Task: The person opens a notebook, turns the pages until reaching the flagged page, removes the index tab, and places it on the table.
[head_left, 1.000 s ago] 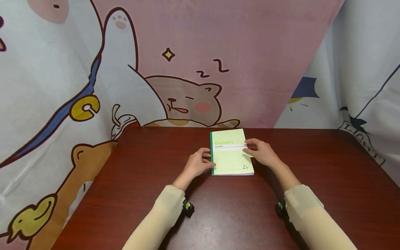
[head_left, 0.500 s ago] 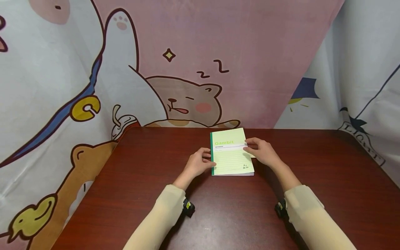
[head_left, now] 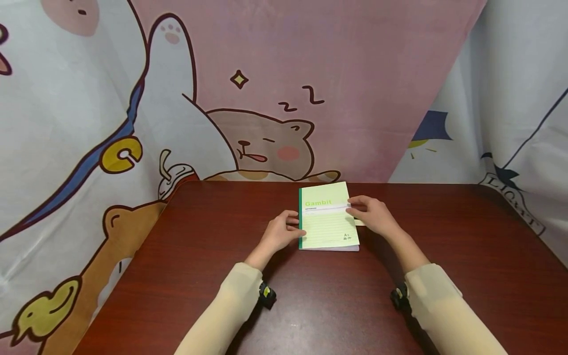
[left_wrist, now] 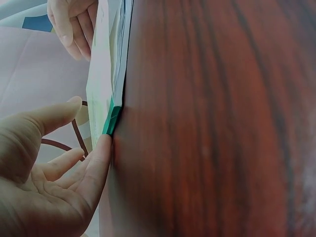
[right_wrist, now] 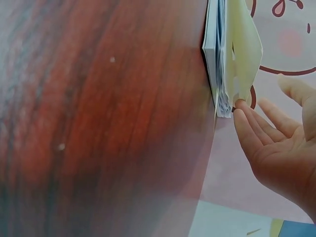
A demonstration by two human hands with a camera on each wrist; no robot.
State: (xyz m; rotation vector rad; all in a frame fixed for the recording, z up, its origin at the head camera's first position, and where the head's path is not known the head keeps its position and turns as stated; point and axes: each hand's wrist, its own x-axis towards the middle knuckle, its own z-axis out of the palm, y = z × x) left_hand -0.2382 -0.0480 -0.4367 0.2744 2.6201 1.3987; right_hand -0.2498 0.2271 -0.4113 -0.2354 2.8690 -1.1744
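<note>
A pale green notebook [head_left: 328, 227] marked "Gambit", with a green spine, lies on the dark red-brown table. My left hand [head_left: 280, 231] is at its spine; in the left wrist view a fingertip touches the green spine [left_wrist: 112, 117] and the thumb stands apart from the cover. At the opposite edge is my right hand [head_left: 372, 216], its fingers extended. The right wrist view shows those fingers [right_wrist: 249, 131] touching the loose page edges, with the cover [right_wrist: 249, 39] bowed away from the pages. A small pale strip [head_left: 360, 223] sticks out beneath the right hand.
The wooden table [head_left: 199, 296] spreads around the notebook. Behind it hangs a pink and white cloth [head_left: 364, 88] with cartoon animals, and a white cloth [head_left: 519, 59] hangs at the right. A dark wrist device [head_left: 267, 295] sits at the left cuff.
The notebook's lower right corner has loosened, with the cover lifting slightly from the pages. The pale strip at the right edge shows farther out than a second ago. Both hands stay nearly still.
</note>
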